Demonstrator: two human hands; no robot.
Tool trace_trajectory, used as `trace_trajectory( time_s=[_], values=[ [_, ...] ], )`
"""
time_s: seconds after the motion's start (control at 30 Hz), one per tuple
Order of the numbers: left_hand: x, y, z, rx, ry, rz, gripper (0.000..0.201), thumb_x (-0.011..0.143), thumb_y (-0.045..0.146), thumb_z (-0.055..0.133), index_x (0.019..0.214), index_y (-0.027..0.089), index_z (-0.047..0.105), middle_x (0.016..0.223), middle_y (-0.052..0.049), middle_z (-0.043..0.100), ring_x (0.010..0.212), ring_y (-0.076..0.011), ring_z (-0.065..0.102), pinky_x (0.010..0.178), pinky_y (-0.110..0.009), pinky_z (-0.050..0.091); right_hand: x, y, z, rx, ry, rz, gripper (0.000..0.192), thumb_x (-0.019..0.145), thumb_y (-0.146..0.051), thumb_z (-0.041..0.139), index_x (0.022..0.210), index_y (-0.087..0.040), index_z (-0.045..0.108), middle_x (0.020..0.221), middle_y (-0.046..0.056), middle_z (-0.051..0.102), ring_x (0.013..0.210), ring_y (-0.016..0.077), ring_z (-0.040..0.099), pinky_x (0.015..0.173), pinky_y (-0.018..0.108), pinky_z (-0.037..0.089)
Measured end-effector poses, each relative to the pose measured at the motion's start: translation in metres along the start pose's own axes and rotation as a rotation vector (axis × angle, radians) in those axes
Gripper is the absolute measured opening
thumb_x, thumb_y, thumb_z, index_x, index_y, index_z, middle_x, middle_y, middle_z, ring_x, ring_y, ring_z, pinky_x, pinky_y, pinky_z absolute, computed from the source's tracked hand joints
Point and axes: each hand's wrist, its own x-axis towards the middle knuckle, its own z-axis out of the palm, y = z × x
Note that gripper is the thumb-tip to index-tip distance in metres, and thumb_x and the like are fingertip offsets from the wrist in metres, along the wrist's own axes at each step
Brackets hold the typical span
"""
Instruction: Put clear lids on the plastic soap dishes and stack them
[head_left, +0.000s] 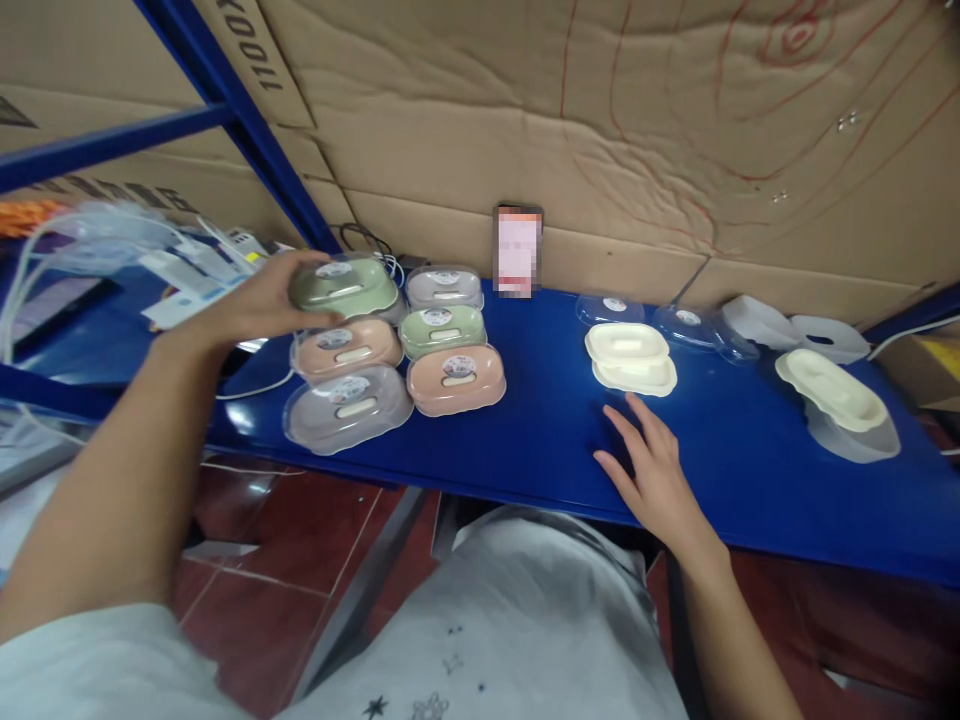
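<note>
My left hand (259, 305) grips a green soap box with a clear lid (346, 284) at the back left of a group of lidded boxes on the blue shelf (540, 440). That group holds a pink box (346, 347), a grey box (346, 406), another grey box (444, 287), a green box (441, 329) and a pink box (456, 378). My right hand (654, 472) lies flat and open on the shelf, just in front of a cream tray stack (630, 357).
Clear lids (611, 308) (694, 328) lie behind the cream stack. A cream tray on a grey base (844, 402) and white parts (795, 330) sit at the right. A phone (517, 250) leans on the cardboard wall. Cables and packets (172, 265) clutter the left.
</note>
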Motion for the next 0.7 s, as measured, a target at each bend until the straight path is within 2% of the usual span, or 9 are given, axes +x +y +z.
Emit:
trace_trajectory(
  time_s=[0.17, 0.27, 0.3, 0.37, 0.47, 0.53, 0.6, 0.63, 0.7],
  values=[
    [-0.004, -0.012, -0.002, 0.019, -0.013, 0.049, 0.136, 0.053, 0.101, 0.074, 0.155, 0.014, 0.051, 0.143, -0.008, 0.061, 0.116, -0.0187, 0.053, 0.115, -0.053, 0.046, 0.002, 0.001, -0.002, 0.023, -0.042, -0.002, 0.057, 0.111, -0.047, 0.053, 0.165, -0.034, 0.041, 0.177, 0.014, 0.034, 0.160, 0.0377, 0.040, 0.123, 0.061, 0.043],
    [-0.009, 0.012, -0.013, 0.070, 0.048, 0.130, 0.140, 0.058, 0.106, 0.066, 0.161, 0.013, 0.043, 0.152, -0.012, 0.056, 0.128, -0.0255, 0.051, 0.118, -0.060, 0.042, 0.009, 0.008, -0.011, 0.044, -0.052, -0.041, 0.055, 0.111, -0.045, 0.052, 0.164, -0.035, 0.042, 0.175, 0.011, 0.039, 0.159, 0.0345, 0.042, 0.123, 0.058, 0.044],
    [-0.012, 0.029, -0.016, 0.090, 0.074, 0.171, 0.137, 0.062, 0.106, 0.063, 0.162, 0.014, 0.042, 0.156, -0.013, 0.054, 0.135, -0.0294, 0.049, 0.121, -0.064, 0.038, 0.013, 0.013, -0.016, 0.034, -0.049, -0.051, 0.053, 0.111, -0.044, 0.052, 0.163, -0.034, 0.044, 0.174, 0.011, 0.041, 0.158, 0.0341, 0.043, 0.122, 0.057, 0.044],
    [-0.023, 0.079, -0.018, 0.087, 0.133, 0.280, 0.113, 0.083, 0.098, 0.057, 0.165, 0.022, 0.040, 0.165, -0.011, 0.046, 0.149, -0.0334, 0.044, 0.127, -0.063, 0.033, 0.026, 0.026, -0.027, -0.012, -0.034, -0.061, 0.050, 0.112, -0.044, 0.049, 0.160, -0.033, 0.048, 0.172, 0.011, 0.045, 0.155, 0.0348, 0.047, 0.121, 0.057, 0.044],
    [-0.047, 0.178, -0.001, 0.052, 0.104, 0.480, 0.069, 0.107, 0.062, 0.055, 0.164, 0.026, 0.041, 0.163, -0.009, 0.049, 0.152, -0.0293, 0.046, 0.128, -0.054, 0.037, 0.055, 0.055, -0.041, -0.086, -0.028, -0.073, 0.050, 0.112, -0.047, 0.048, 0.158, -0.030, 0.052, 0.168, 0.012, 0.050, 0.152, 0.0375, 0.049, 0.119, 0.061, 0.043],
    [-0.063, 0.242, 0.028, 0.076, 0.021, 0.609, 0.048, 0.111, 0.046, 0.054, 0.155, 0.028, 0.053, 0.162, -0.009, 0.052, 0.147, -0.0274, 0.053, 0.124, -0.049, 0.045, 0.077, 0.075, -0.045, -0.112, -0.045, -0.099, 0.051, 0.111, -0.049, 0.049, 0.158, -0.029, 0.054, 0.166, 0.013, 0.053, 0.151, 0.0386, 0.050, 0.119, 0.062, 0.042],
    [-0.075, 0.292, 0.066, 0.146, -0.105, 0.786, 0.043, 0.110, 0.033, 0.055, 0.152, 0.025, 0.058, 0.158, -0.011, 0.057, 0.140, -0.0287, 0.059, 0.117, -0.047, 0.048, 0.095, 0.092, -0.042, -0.113, -0.059, -0.119, 0.050, 0.110, -0.049, 0.049, 0.154, -0.027, 0.058, 0.161, 0.013, 0.059, 0.149, 0.0381, 0.053, 0.119, 0.062, 0.041],
    [-0.077, 0.311, 0.086, 0.155, -0.149, 0.872, 0.044, 0.108, 0.033, 0.058, 0.150, 0.022, 0.059, 0.155, -0.014, 0.059, 0.136, -0.0307, 0.061, 0.113, -0.048, 0.050, 0.102, 0.097, -0.039, -0.105, -0.062, -0.123, 0.048, 0.110, -0.048, 0.048, 0.150, -0.026, 0.061, 0.158, 0.013, 0.062, 0.147, 0.0374, 0.055, 0.119, 0.061, 0.042],
    [-0.077, 0.336, 0.125, 0.165, -0.205, 0.916, 0.048, 0.106, 0.032, 0.062, 0.152, 0.021, 0.057, 0.156, -0.016, 0.059, 0.138, -0.0329, 0.060, 0.113, -0.048, 0.048, 0.108, 0.102, -0.031, -0.084, -0.064, -0.124, 0.043, 0.110, -0.046, 0.047, 0.143, -0.026, 0.067, 0.152, 0.013, 0.067, 0.142, 0.0359, 0.060, 0.116, 0.060, 0.043]
  ],
)
